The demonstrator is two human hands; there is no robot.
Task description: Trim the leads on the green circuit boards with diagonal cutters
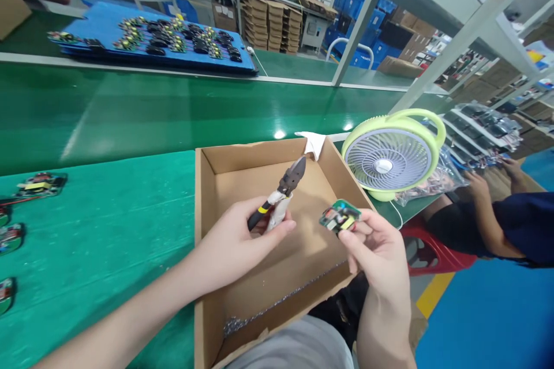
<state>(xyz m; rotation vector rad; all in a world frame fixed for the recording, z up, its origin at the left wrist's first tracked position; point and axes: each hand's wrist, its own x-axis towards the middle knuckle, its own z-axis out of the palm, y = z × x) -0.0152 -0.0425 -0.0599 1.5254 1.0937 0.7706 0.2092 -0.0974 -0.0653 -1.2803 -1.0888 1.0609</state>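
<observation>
Pointing up and away from the wearer, a pair of pliers (293, 177) is gripped by the left hand (242, 233), whose fingers are curled around the handles; one handle is coloured black with a yellow band, and the other is wrapped in white. By the right hand (378, 245), a small green circuit board (340, 217) is pinched between thumb and fingers, its components exposed to view. The pliers are held over the middle of a shallow, open cardboard box (259, 157), and the circuit board over the right side of the box; pliers and board are held apart.

Inside the box, silvery bits (234, 327) are scattered along the near wall; what they are cannot be told. Over the box's far right corner, a white scrap (315, 144) is draped. Just to the right of the box, a lime-green fan (383, 167) is placed, by which a clear plastic bag (445, 181) is partly hidden.

To the left of the box, more boards (41, 185) are laid on the green surface (130, 213), some cut off by the view's edge. Well beyond the box, a blue sheet (97, 17) is covered with boards and black parts (156, 50). Well to the right of the box, a red stool (452, 256) and a dark-clothed co-worker (526, 225) are seen.
</observation>
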